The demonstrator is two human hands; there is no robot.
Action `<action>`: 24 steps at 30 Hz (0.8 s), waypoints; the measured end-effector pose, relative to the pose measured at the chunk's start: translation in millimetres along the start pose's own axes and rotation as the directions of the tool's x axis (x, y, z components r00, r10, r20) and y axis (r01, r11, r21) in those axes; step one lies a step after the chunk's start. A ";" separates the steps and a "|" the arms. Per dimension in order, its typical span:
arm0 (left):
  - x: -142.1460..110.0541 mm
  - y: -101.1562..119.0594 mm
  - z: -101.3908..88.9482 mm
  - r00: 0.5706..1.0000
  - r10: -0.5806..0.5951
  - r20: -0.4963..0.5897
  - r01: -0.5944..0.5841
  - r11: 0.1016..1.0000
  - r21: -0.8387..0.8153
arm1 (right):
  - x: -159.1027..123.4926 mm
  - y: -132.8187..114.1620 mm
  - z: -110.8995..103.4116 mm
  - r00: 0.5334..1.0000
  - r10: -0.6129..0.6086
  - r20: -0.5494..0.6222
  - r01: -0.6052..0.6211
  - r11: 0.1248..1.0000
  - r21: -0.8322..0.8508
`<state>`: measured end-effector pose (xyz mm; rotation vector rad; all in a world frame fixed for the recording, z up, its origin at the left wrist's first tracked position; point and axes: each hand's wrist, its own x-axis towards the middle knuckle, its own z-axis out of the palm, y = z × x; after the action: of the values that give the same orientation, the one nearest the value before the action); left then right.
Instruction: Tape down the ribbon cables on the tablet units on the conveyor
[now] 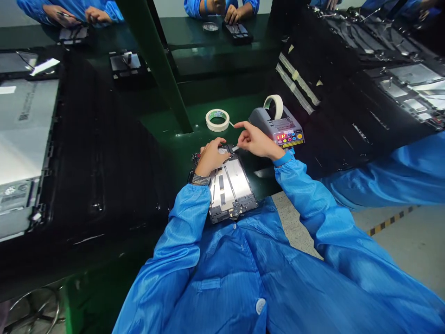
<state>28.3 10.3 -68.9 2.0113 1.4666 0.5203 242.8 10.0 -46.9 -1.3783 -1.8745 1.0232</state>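
My left hand (212,157) rests with curled fingers on the upper end of an open tablet body (230,195), which lies flat on the green bench top (181,121). The tablet shows a silver inner panel with black strips and a dark frame. My right hand (255,141) hovers just beside the left, and its thumb tip meets a small white strip (235,148). Its index finger points toward a roll of masking tape (217,120). Beyond that hand stands a grey electric tape dispenser (276,127) with a red display and a cream tape roll on top.
A green post (156,60) rises left of the tape. Black mats (104,162) flank the bench, holding large panels (24,139) at left and tablet parts (406,88) at right. Co-workers' hands (232,11) work at the far bench.
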 end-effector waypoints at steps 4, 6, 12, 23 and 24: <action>-0.3 0.5 -1.6 1.000 -0.017 0.009 0.017 1.000 -0.017 | 10.1 -1.4 1.7 0.975 0.065 0.211 -0.061 0.998 -0.023; -0.7 0.8 -2.5 1.000 -0.015 0.015 0.015 1.000 -0.025 | 21.0 2.0 6.9 0.965 0.094 0.246 -0.086 0.995 -0.044; -0.9 1.1 -3.1 1.000 -0.024 0.017 0.024 0.999 -0.030 | 42.0 6.0 15.0 0.949 0.145 0.280 -0.110 0.985 -0.136; 0.7 -1.4 -1.2 1.000 -0.012 0.016 0.013 0.999 -0.037 | 34.3 -18.5 12.8 0.950 0.221 0.222 -0.168 0.957 -0.237; 0.8 -1.6 -1.0 1.000 -0.011 0.013 0.011 0.999 -0.036 | 34.4 -18.7 13.3 0.951 0.216 0.223 -0.156 0.954 -0.256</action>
<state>26.8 11.6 -69.3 1.9737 1.4492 0.5245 212.6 36.7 -37.4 -1.6572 -2.1363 1.1396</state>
